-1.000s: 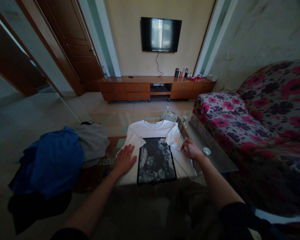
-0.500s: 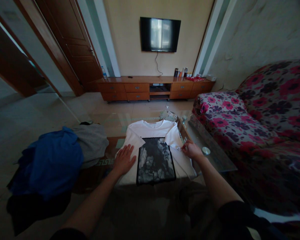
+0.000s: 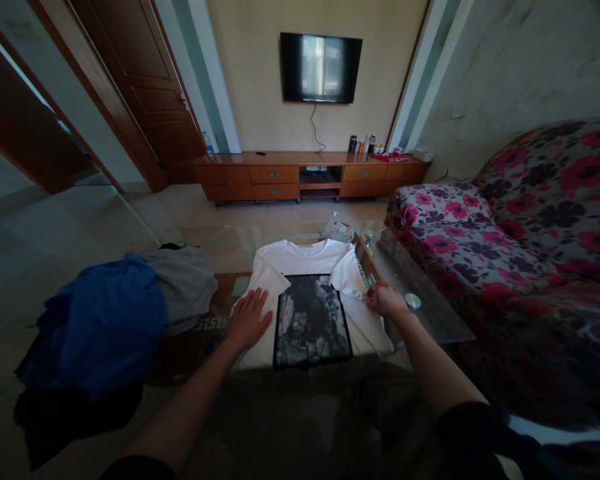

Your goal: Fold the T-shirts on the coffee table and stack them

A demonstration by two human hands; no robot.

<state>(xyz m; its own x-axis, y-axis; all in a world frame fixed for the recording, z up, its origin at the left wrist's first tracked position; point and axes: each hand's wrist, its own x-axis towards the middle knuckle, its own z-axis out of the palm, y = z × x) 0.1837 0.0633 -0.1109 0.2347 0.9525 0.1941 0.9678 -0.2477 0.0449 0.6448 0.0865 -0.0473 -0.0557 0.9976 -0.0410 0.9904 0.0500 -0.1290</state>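
A white T-shirt with a dark, black-framed print lies spread on the glass coffee table, its neck pointing away from me. Both sleeves are turned in toward the print. My left hand rests flat on the shirt's left side, fingers stretched out, just below the left sleeve. At the right edge, my right hand pinches the end of the right sleeve between closed fingers.
Blue and grey clothes are heaped to the left of the shirt. A flowered sofa stands along the right. Beyond the table are a wooden TV cabinet and a wall-mounted television. A crumpled cloth lies near the table's far side.
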